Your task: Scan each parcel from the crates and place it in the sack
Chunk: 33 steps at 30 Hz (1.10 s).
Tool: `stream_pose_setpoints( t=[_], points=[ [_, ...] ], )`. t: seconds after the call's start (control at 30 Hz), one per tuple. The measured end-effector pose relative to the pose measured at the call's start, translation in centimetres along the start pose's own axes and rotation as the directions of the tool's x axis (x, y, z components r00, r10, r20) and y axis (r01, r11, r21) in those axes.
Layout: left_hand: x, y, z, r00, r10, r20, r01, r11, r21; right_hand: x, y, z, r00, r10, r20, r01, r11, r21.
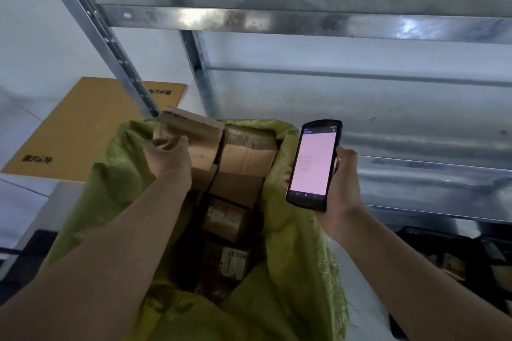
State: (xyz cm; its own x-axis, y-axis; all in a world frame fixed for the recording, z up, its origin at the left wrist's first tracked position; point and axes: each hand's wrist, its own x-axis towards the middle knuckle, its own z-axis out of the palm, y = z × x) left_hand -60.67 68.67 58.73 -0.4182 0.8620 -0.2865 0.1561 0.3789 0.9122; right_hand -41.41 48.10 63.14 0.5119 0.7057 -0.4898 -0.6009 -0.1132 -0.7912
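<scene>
A green woven sack [291, 243] stands open below me, filled with several brown cardboard parcels [246, 158]. My left hand [169, 155] reaches into the sack's far left corner and grips a tilted cardboard parcel [194, 133] that sticks up above the rim. To the right of the sack, my right hand [343, 185] holds a black handheld scanner [313, 163] upright, its pale pink screen facing me. A parcel with a printed label [230, 260] lies deeper in the sack.
A metal shelving rack [277, 22] rises directly behind the sack, with an upright post [110, 44] at the left. A flat yellow-brown carton [83, 133] lies on the floor at the left. Dark crates [457, 257] sit under the rack at the lower right.
</scene>
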Motion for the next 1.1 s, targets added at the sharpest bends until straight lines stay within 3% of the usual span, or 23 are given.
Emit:
stream_pose_setpoints(
  t=[0.2, 0.53, 0.73, 0.83, 1.1],
  points=[
    [-1.6, -0.9, 0.1, 0.986, 0.032, 0.165, -0.039, 0.999, 0.038, 0.9, -0.2, -0.2, 0.999, -0.003, 0.038, 0.005, 0.999, -0.044],
    [-2.6, -1.3, -2.2, 0.975, -0.073, 0.208, 0.088, 0.994, -0.062, 0.7, 0.7, 1.1, 0.989, 0.007, 0.145, 0.000, 0.999, -0.047],
    [-6.0, -0.7, -4.3, 0.913, -0.051, 0.405, 0.072, 0.997, -0.035, -0.9, 1.7, 2.3, 0.982, 0.015, 0.188, -0.003, 0.998, -0.064],
    [-7.6, -0.7, -6.0, 0.899, -0.034, 0.436, 0.051, 0.998, -0.027, -2.4, 2.1, 2.6, 0.979, 0.004, 0.202, 0.006, 0.999, -0.051],
    [-11.9, -0.3, -10.3, 0.834, 0.049, 0.550, -0.027, 0.998, -0.049, -8.9, 2.2, 3.1, 0.994, -0.076, 0.079, 0.084, 0.992, -0.097]
  ],
)
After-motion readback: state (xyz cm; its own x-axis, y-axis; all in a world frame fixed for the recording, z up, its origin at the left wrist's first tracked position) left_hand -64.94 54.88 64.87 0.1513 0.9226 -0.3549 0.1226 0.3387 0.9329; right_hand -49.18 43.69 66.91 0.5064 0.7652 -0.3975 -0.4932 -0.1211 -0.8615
